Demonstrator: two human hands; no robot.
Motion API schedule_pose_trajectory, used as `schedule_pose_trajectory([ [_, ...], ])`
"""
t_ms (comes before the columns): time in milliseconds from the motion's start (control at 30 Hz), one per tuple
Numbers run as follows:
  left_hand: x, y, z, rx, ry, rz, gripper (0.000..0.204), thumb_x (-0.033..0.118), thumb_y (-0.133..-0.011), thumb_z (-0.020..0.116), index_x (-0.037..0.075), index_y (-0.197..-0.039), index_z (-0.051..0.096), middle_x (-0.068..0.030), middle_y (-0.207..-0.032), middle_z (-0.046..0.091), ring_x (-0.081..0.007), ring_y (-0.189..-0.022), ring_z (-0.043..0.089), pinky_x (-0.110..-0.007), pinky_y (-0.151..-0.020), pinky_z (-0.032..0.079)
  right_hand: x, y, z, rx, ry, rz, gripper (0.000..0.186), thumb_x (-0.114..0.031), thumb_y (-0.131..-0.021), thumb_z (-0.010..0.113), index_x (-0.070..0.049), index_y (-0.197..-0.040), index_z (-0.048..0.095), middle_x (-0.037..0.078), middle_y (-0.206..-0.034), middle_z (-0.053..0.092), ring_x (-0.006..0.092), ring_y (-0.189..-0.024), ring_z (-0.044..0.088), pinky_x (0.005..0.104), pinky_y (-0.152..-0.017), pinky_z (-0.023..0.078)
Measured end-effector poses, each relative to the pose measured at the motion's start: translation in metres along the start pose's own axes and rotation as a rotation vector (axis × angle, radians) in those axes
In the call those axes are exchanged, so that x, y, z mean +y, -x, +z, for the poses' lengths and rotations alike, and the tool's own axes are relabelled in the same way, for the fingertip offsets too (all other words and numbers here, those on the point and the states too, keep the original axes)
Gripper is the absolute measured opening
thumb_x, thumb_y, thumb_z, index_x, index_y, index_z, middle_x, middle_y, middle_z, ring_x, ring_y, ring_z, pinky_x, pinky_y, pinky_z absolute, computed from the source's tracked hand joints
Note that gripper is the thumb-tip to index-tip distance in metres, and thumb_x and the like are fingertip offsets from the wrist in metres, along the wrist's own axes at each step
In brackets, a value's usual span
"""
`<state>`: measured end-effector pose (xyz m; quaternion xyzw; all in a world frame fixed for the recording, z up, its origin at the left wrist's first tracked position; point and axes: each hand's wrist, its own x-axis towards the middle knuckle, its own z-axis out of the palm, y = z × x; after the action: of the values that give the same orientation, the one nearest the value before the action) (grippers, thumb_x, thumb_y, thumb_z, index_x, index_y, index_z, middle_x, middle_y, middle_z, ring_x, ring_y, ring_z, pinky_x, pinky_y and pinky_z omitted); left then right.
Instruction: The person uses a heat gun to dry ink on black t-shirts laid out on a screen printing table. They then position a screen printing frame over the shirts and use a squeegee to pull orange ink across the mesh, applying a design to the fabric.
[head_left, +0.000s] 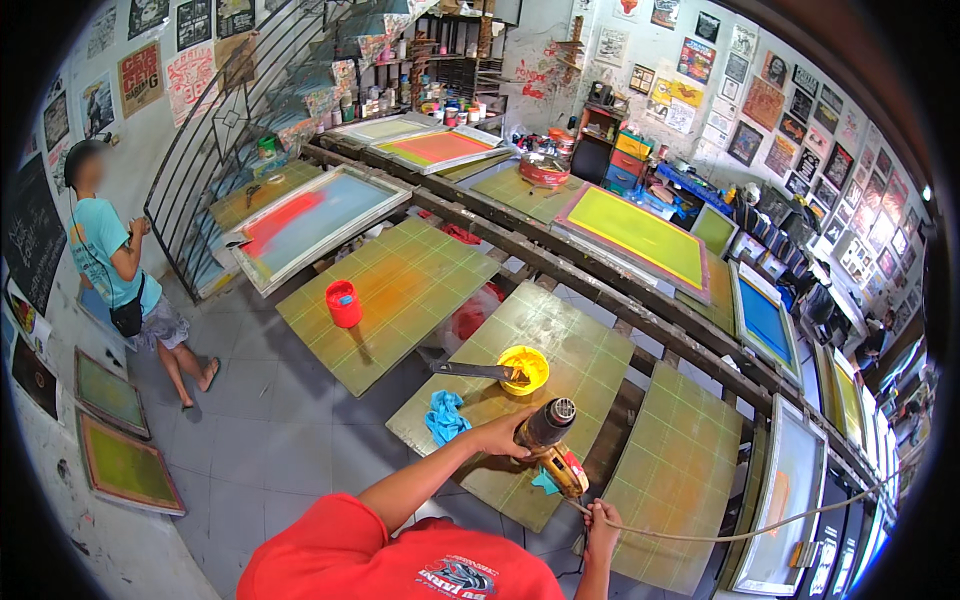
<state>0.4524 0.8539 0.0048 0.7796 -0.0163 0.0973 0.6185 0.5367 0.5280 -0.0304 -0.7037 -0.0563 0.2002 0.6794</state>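
Observation:
My left hand (497,438) grips a yellow-and-black heat gun (544,430) near its body, with the metal nozzle pointing up, over a green-gridded board (600,355). My right hand (602,520) is closed on a tan cord (720,536) that stretches off to the right, just below the tool's base. Beyond the tool sits a yellow paint tub (533,365) with a dark flat scraper (458,371) resting across it. A crumpled blue cloth (446,416) lies left of my left hand, and a small turquoise piece (545,482) lies under the heat gun.
Another board (410,290) holds a red paint container (343,303). Framed screens (630,240) line the rail (690,320). A person (120,270) stands at the left beside screens (130,460) leaning on the wall. Shelves with paint containers (450,112) stand at the back.

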Motion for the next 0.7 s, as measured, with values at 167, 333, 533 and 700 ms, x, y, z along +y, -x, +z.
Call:
schedule_pose_trajectory([
  [167, -0.001, -0.004, 0.003, -0.045, 0.067, -0.065, 0.092, 0.010, -0.067, 0.075, 0.003, -0.144, 0.025, -0.0140, -0.137, 0.044, -0.0229, -0.127, 0.042, -0.035, -0.109, 0.031, 0.003, 0.020, -0.016, 0.087, -0.004, -0.001, 0.026, -0.016, -0.091, 0.060, 0.004, -0.108, 0.059, 0.006, -0.084, 0.063, 0.0101, -0.068, 0.056, 0.0215, -0.059, 0.045],
  [333, -0.006, 0.001, 0.008, -0.009, 0.031, -0.114, 0.092, 0.011, -0.069, 0.076, 0.003, -0.144, 0.024, -0.0149, -0.139, 0.042, -0.0236, -0.129, 0.041, -0.035, -0.109, 0.031, 0.008, 0.042, -0.029, 0.132, -0.002, -0.012, 0.029, -0.017, -0.088, 0.065, 0.004, -0.108, 0.059, 0.003, -0.081, 0.061, 0.0086, -0.068, 0.055, 0.0214, -0.062, 0.044],
  [533, -0.031, 0.006, 0.026, 0.047, 0.130, -0.141, 0.086, 0.010, -0.070, 0.078, 0.003, -0.141, 0.030, -0.0129, -0.132, 0.049, -0.0230, -0.123, 0.048, -0.037, -0.106, 0.036, 0.032, 0.055, -0.046, 0.154, -0.037, -0.067, 0.031, -0.011, -0.085, 0.068, 0.005, -0.110, 0.060, 0.007, -0.095, 0.065, 0.0113, -0.087, 0.061, 0.0235, -0.078, 0.049],
  [700, -0.034, 0.004, 0.033, 0.101, 0.134, -0.112, 0.074, 0.012, -0.068, 0.082, 0.004, -0.129, 0.042, -0.0094, -0.124, 0.055, -0.0205, -0.114, 0.053, -0.037, -0.100, 0.041, 0.022, 0.058, -0.054, 0.061, 0.102, -0.061, 0.036, -0.013, -0.084, 0.069, 0.006, -0.113, 0.059, 0.016, -0.102, 0.066, 0.0188, -0.092, 0.064, 0.0286, -0.079, 0.052],
])
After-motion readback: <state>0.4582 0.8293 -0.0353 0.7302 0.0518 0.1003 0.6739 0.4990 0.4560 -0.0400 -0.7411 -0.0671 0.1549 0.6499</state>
